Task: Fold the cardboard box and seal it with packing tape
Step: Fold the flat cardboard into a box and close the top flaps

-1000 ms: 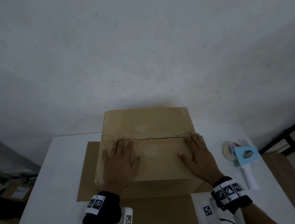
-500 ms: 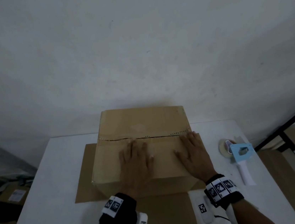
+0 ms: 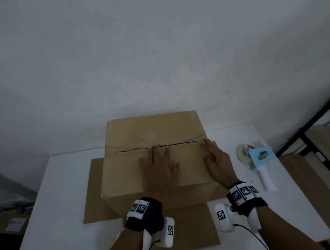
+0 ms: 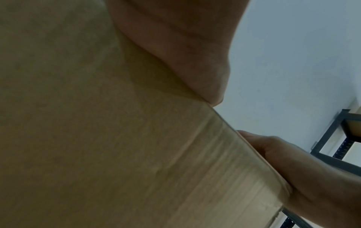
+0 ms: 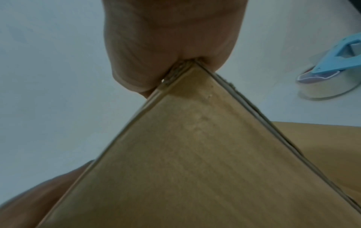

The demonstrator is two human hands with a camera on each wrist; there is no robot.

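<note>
White table (image 3: 46,212), grey wall behind: cardboard box (image 3: 124,171) stood centred, flaps closed. Left hand (image 3: 159,171) lay flat, right hand (image 3: 216,160) spread at the flap's corner, presumably pinning flaps. Tape dispenser (image 3: 259,159) lay beside, within reach.

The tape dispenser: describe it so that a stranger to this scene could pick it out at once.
Start at the white table with the big cardboard box on it. To the right of the box, past the right hand, the tape dispenser lies on bare tabletop. It is the only blue thing there: a light blue frame, a white handle and a pale roll of tape.
</note>
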